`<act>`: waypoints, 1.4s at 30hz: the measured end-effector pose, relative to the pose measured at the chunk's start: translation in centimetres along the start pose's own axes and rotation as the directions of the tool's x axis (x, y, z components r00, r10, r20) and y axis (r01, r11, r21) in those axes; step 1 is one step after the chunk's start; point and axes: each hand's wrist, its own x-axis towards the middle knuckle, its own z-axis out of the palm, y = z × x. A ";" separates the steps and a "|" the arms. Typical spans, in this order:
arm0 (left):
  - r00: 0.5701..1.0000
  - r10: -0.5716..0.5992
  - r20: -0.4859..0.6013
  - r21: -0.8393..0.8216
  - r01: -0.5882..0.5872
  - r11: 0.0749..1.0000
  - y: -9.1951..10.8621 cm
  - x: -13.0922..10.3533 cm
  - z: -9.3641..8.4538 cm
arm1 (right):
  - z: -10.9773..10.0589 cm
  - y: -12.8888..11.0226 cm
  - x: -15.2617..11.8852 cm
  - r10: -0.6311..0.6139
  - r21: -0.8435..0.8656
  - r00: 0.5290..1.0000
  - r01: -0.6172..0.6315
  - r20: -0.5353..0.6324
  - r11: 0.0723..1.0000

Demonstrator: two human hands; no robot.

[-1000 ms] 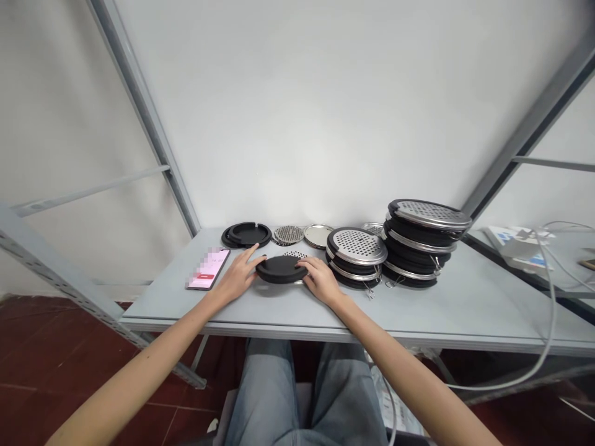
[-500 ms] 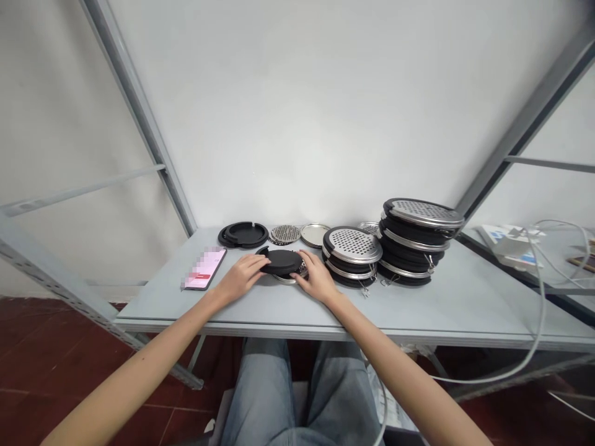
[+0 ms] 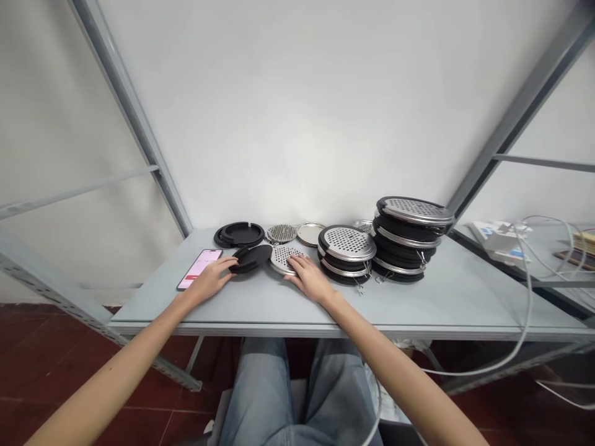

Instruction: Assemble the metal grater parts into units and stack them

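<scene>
My left hand (image 3: 209, 279) grips a round black tray (image 3: 253, 257) by its raised left rim, fingers on top. The tray is tilted, its right side lifted. My right hand (image 3: 310, 277) lies with fingers stretched over the right part of a round perforated metal plate (image 3: 280, 259) on the table. Its thumb is near the plate's front edge, and the hand covers part of the plate. Just right of that hand stands a short stack of black round cases with perforated metal tops (image 3: 347, 243).
A taller stack of such cases (image 3: 411, 210) stands at the right, wire clips hanging from it. Along the wall lie black rings (image 3: 239, 235), small perforated discs (image 3: 281, 233) and a shiny metal disc (image 3: 310, 233). A phone (image 3: 199, 270) lies left. White cables (image 3: 528, 310) hang over the right side.
My left hand has moved left with the black tray, tilting it off the perforated plate, which is now uncovered. My right hand has let go of the tray and rests on the plate.
</scene>
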 end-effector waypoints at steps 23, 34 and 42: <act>0.995 0.048 0.089 -0.092 -0.040 0.995 2.8 2.8 3.5 | 0.3 0.5 0.1 -0.063 -0.039 0.993 0.059 -0.103 0.997; 0.961 -0.269 -0.057 -0.169 0.256 0.952 4.4 6.7 7.5 | 0.3 0.3 0.0 -0.006 -0.058 0.994 0.000 -0.108 0.998; 0.981 -0.174 -0.079 -0.304 0.143 0.942 3.4 5.7 8.4 | 0.6 0.8 0.0 -0.067 -0.008 0.991 0.066 -0.112 0.998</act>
